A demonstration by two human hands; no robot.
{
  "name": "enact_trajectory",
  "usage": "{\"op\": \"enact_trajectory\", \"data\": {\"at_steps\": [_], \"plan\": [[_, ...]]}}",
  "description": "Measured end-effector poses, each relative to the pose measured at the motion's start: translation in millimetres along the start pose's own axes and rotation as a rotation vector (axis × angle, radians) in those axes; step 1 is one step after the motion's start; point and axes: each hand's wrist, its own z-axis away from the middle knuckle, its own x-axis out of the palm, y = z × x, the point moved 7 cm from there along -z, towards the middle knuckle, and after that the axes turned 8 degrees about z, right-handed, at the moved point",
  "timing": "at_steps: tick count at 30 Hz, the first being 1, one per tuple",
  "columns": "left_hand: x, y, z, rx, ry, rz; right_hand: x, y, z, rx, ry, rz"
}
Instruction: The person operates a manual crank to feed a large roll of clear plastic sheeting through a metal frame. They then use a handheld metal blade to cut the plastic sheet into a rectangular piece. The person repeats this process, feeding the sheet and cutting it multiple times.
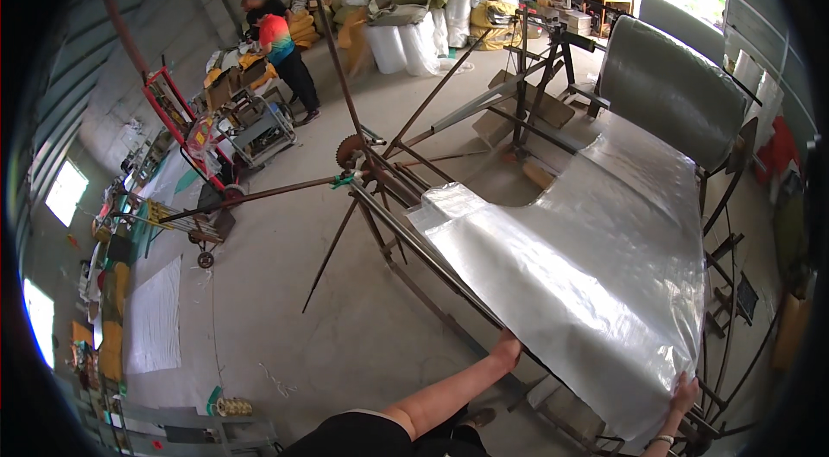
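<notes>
A wide sheet of clear, shiny plastic film [561, 276] stretches toward me from a large roll [669, 81] at the back right. Its front part lies over the metal bars of a rusty frame [432, 250]. At the film's near left edge is my left hand [508, 348], the arm reaching out straight; its fingers are hidden at the edge, so their grip does not show. My right hand [685, 391], with a bracelet on the wrist, is closed on the film's near right corner. The film looks wrinkled near that hand.
Long spokes and a toothed wheel [351, 151] stick out left of the frame. Farther left stand a red hand truck [177, 124] and a metal cart [263, 137], with a person [281, 51] beside them. Stacked bags and rolls [414, 25] line the back. A spool [233, 407] lies at lower left.
</notes>
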Motion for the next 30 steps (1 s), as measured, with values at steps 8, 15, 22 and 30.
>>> {"op": "enact_trajectory", "data": {"at_steps": [8,15,22,30], "plan": [[-23,62,34,0.085,0.022,-0.31,1,7,2,0.041,0.038,0.02],[-192,228,36,0.274,0.46,-0.514,-7,-15,6,-0.013,0.026,0.044],[-233,372,-63,0.319,0.474,-0.363,-2,-6,1,-0.047,0.076,0.091],[-236,401,-116,0.094,0.421,-0.432,2,-10,0,-0.018,0.032,0.053]]}}
